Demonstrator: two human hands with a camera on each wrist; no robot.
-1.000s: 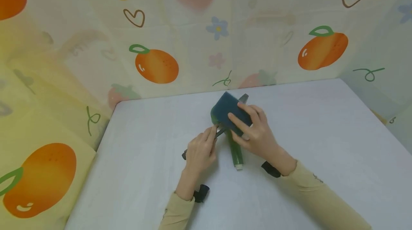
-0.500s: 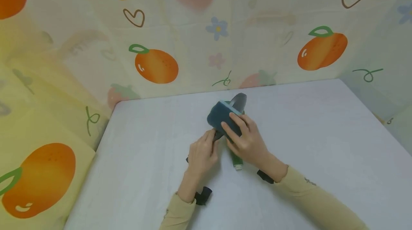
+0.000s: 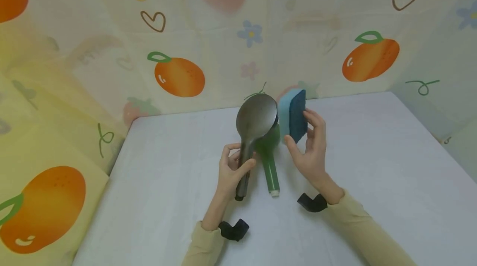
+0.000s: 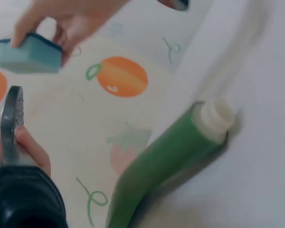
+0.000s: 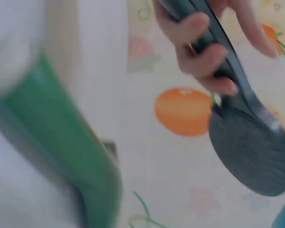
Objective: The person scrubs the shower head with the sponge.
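- Two hands up at frame centre: left hand (image 3: 232,168) wrapped round the handle of the grey spoon (image 3: 256,118), right hand (image 3: 311,150) pinching the blue sponge (image 3: 292,113) edgewise.
- Best kept: spoon bowl steady, sponge face flat against it.
- Below, on the white worktop (image 3: 372,154): green spoon (image 3: 270,154), lying flat.
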